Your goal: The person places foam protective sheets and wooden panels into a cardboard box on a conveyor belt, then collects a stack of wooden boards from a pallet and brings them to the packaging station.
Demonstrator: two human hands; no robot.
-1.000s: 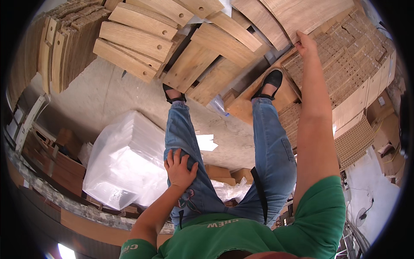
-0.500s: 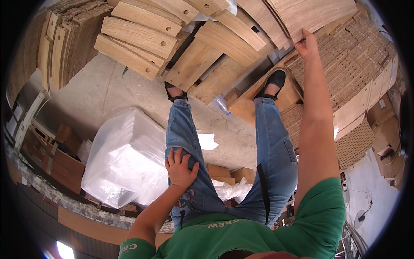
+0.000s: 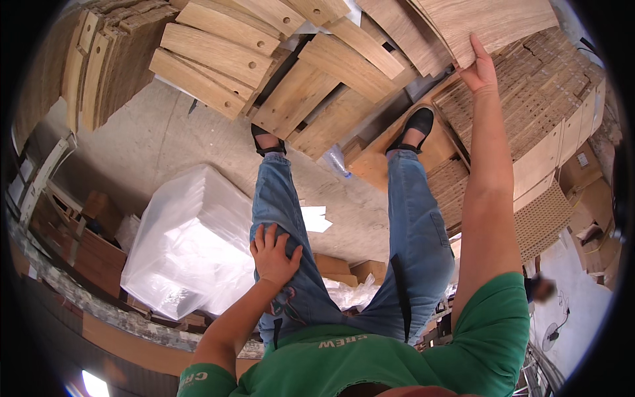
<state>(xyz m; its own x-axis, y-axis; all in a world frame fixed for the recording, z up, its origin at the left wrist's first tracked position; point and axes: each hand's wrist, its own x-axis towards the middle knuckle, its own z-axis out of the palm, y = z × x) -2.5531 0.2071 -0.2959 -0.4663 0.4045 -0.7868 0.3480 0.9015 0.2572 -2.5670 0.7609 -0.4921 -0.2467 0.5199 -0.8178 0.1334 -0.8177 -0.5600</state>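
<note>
At the upper right, my right hand (image 3: 478,71) grips the near corner of a wide wood-grain panel (image 3: 499,23), thumb and fingers on either side of its edge. A second wood-grain panel (image 3: 405,36) lies just left of it, partly beneath. My left hand (image 3: 276,258) rests on the thigh of my blue jeans (image 3: 281,212), fingers spread and holding nothing. The panel's far end runs out of view.
Boards with round holes (image 3: 218,53) lie stacked at the upper left, beside chipboard stacks (image 3: 126,63). More stacked chipboard (image 3: 536,92) stands on the right. A plastic-wrapped bundle (image 3: 192,245) sits left of my legs. Someone's head (image 3: 544,289) shows at the right.
My right hand and the panel have shifted slightly right, and the hand's grip shows more of the fingers. A person has come into view at the right. My left hand stays on the thigh.
</note>
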